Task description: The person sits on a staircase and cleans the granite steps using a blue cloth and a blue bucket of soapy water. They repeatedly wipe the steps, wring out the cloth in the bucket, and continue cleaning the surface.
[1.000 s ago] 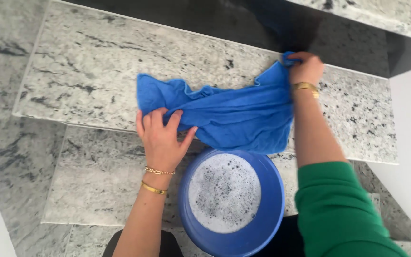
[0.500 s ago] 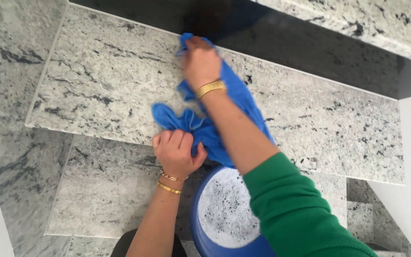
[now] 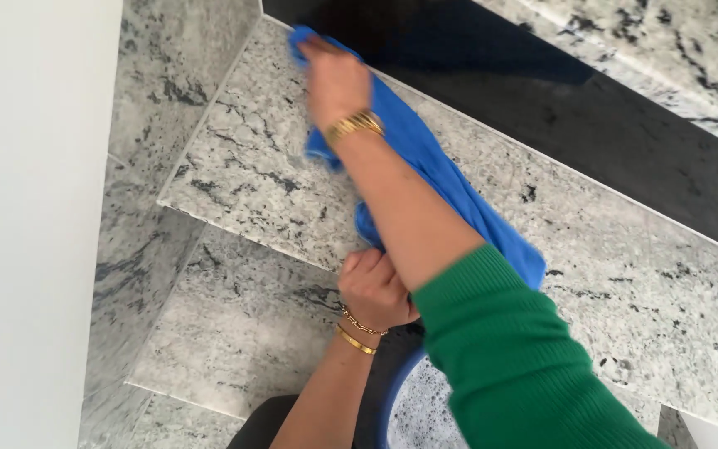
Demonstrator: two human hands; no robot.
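Pressing blue cloth [image 3: 425, 158] on granite step [image 3: 243, 179] — right hand [image 3: 336, 79]; left hand [image 3: 373, 287] gripping its end.

Packages: none in view | Labels: none | Signs: none | Screens: none — only plain, unmarked surfaces show in this head view — nothing printed anywhere

One blue cloth [image 3: 425, 158], one blue bucket [image 3: 388, 399]. Two hands: left hand [image 3: 373, 287], right hand [image 3: 336, 79]. Three gold bracelets, two granite steps [image 3: 234, 166]
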